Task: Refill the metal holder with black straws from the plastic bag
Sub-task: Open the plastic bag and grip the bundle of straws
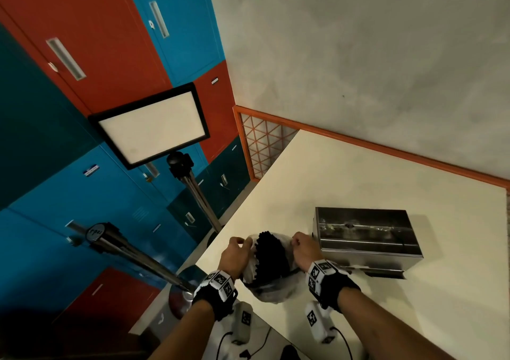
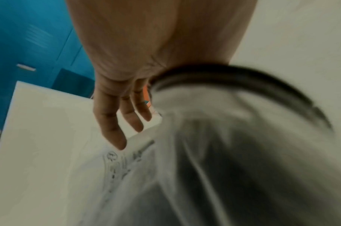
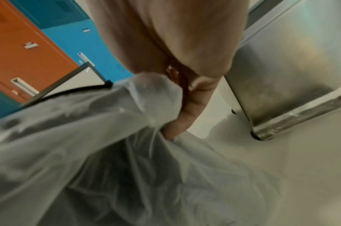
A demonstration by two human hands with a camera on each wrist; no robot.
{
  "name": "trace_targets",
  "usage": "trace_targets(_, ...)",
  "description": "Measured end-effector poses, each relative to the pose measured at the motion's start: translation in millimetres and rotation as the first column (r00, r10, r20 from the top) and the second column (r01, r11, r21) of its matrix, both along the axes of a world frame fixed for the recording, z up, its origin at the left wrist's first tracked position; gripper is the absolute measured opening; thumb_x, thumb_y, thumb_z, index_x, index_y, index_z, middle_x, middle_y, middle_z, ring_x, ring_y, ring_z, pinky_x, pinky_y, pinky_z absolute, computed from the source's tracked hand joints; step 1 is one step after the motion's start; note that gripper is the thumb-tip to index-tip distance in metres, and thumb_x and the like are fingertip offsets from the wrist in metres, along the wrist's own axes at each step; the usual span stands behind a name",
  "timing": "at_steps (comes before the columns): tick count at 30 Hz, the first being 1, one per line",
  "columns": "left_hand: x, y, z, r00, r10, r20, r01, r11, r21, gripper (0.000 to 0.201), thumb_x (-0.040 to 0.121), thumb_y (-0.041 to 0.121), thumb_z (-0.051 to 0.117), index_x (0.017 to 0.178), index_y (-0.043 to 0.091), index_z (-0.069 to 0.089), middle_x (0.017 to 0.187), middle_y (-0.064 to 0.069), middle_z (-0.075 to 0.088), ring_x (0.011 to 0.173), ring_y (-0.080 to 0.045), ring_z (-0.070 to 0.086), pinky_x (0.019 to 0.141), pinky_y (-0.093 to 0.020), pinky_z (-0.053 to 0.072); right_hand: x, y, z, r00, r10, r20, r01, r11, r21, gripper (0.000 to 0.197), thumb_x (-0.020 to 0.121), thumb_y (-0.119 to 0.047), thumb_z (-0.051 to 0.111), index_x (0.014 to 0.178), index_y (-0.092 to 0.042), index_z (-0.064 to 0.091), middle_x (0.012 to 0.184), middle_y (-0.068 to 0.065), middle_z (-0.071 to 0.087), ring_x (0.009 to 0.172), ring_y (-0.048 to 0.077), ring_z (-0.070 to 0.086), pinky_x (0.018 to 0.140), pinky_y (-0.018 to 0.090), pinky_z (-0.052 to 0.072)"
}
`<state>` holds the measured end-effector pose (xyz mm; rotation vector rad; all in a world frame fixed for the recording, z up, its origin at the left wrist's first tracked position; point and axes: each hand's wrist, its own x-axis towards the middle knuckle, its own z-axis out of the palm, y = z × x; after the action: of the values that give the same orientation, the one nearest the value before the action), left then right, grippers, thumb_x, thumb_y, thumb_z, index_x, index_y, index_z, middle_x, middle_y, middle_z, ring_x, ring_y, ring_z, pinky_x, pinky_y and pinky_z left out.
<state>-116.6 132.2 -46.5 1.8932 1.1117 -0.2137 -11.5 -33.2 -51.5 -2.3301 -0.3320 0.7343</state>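
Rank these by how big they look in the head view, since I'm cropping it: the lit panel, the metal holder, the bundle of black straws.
1. lit panel
2. metal holder, somewhat smaller; it sits nearer the camera, so true sizes stay unsure
3. bundle of black straws, clearly smallest, partly hidden by the plastic bag

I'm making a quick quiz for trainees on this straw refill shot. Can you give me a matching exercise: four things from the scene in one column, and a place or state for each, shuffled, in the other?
Column one:
1. black straws
2. metal holder
3. left hand
4. light panel

Column two:
A. on a stand beside the table, in front of the lockers
B. bundled inside the open plastic bag
C. pinching the bag's left edge
D. lying on the table to the right of the bag

Pairs: 1-B, 2-D, 3-C, 4-A
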Motion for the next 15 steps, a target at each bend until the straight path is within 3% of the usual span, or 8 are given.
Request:
trace_targets(2, -10.6, -4.4, 17.7, 1.000, -0.010, -0.024, 0.008, 0.998, -0.056, 0.053, 0.099, 0.060, 0.044, 0.123, 0.014, 0.052, 0.119, -0.013, 0.061, 0.100, -0.032, 0.065, 0.070, -0.039, 0.060, 5.3, -0.3, 4.8, 1.000, -0.010, 0.001, 0.010, 1.000, -0.006, 0.020, 0.088, 0.001, 0.042, 0.078, -0.014, 0.050, 0.082, 0.008, 0.053, 0.079, 0.022, 0.048, 0.065, 0.028, 0.031)
trace_targets(4, -22.5, -8.9, 32.3, 0.998, -0.025, -0.054, 0.018, 0.991, -0.133, 0.061, 0.096, 0.067, 0.044, 0.112, 0.009, 0.055, 0.104, -0.013, 0.066, 0.080, -0.032, 0.072, 0.062, -0.043, 0.064, 11.8, 0.1, 3.9, 0.999, -0.031, 0.004, 0.031, 0.999, 0.022, 0.021, 0.087, 0.001, 0.043, 0.077, -0.015, 0.052, 0.082, 0.010, 0.056, 0.081, 0.025, 0.052, 0.065, 0.026, 0.029)
trace_targets(6, -32.2, -12.7, 40.2, 0.994, -0.059, -0.089, 0.036, 0.970, -0.239, 0.069, 0.093, 0.072, 0.043, 0.108, 0.007, 0.059, 0.088, -0.016, 0.073, 0.067, -0.034, 0.074, 0.064, -0.044, 0.064, 15.2, 1.7, 3.4, 0.998, -0.050, -0.027, 0.051, 0.997, 0.056, 0.018, 0.092, -0.006, 0.046, 0.083, -0.010, 0.060, 0.091, 0.016, 0.064, 0.090, 0.030, 0.060, 0.069, 0.026, 0.035)
trace_targets(8, -36.4, -17.2, 42.2, 0.996, -0.045, -0.078, 0.011, 0.917, -0.398, 0.074, 0.092, 0.074, 0.042, 0.114, 0.006, 0.061, 0.081, -0.021, 0.074, 0.067, -0.039, 0.074, 0.063, -0.041, 0.062, 16.1, 4.0, 5.3, 0.996, -0.041, -0.082, 0.049, 0.994, 0.095, 0.024, 0.096, -0.016, 0.049, 0.092, -0.001, 0.067, 0.098, 0.018, 0.067, 0.099, 0.033, 0.062, 0.081, 0.032, 0.046)
trace_targets(10, -34.7, -22.8, 41.8, 0.998, 0.055, -0.021, -0.058, 0.846, -0.530, 0.062, 0.101, 0.060, 0.040, 0.119, 0.004, 0.060, 0.087, -0.028, 0.073, 0.073, -0.044, 0.073, 0.064, -0.041, 0.060, 12.1, 4.3, 10.7, 0.993, 0.016, -0.116, -0.006, 0.996, 0.087, 0.030, 0.095, -0.023, 0.051, 0.094, 0.001, 0.068, 0.097, 0.019, 0.068, 0.097, 0.034, 0.063, 0.084, 0.038, 0.050)
trace_targets(12, -28.9, -27.9, 40.1, 0.978, 0.203, 0.056, -0.129, 0.787, -0.603, 0.039, 0.103, 0.031, 0.040, 0.120, 0.000, 0.058, 0.102, -0.033, 0.070, 0.083, -0.050, 0.071, 0.070, -0.046, 0.060, 5.5, 2.5, 16.3, 0.989, 0.057, -0.138, -0.052, 0.998, 0.046, 0.035, 0.097, -0.032, 0.048, 0.104, -0.002, 0.065, 0.103, 0.017, 0.066, 0.097, 0.033, 0.063, 0.086, 0.040, 0.051)
trace_targets(15, -21.6, -32.7, 33.2, 0.930, 0.326, 0.171, -0.138, 0.739, -0.660, 0.026, 0.101, 0.006, 0.043, 0.124, 0.004, 0.055, 0.113, -0.028, 0.068, 0.089, -0.047, 0.071, 0.075, -0.054, 0.060, -3.4, -3.0, 22.0, 0.947, -0.022, -0.320, 0.062, 0.991, 0.116, 0.037, 0.099, -0.045, 0.041, 0.115, -0.015, 0.056, 0.111, 0.011, 0.061, 0.098, 0.036, 0.064, 0.085, 0.052, 0.054)
